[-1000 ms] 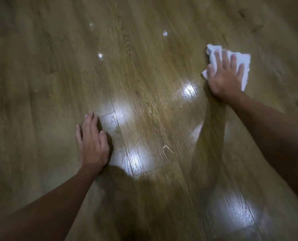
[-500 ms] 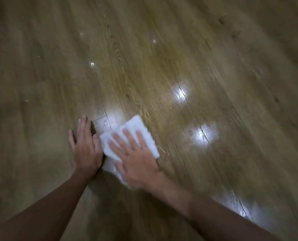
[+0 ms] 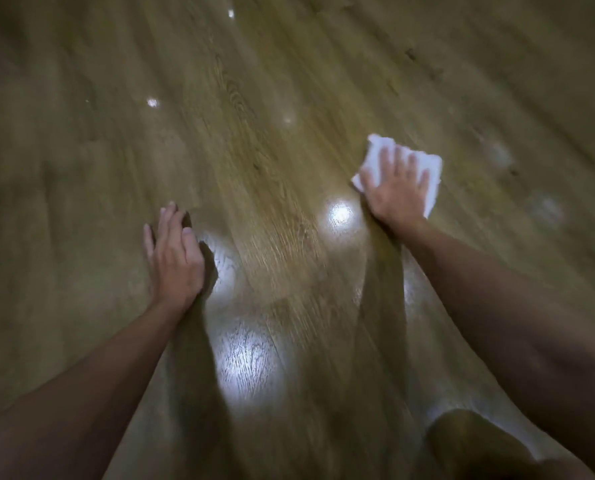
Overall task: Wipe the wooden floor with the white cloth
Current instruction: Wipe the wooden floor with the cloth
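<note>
Gleaming under blurred light patches: glossy wooden floor, grain running away from the camera. Lying flat on it, toward the right side: white cloth, folded, corners poking out. Pressing down on cloth with fingers spread straight: right hand. Bracing flat on bare floor, well apart to the left, fingers together: left hand.

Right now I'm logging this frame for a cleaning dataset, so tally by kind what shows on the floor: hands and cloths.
Hands: 2, left hand flat on the wooden floor, right hand pressing the cloth
Cloths: 1, white cloth
Total: 3
</note>
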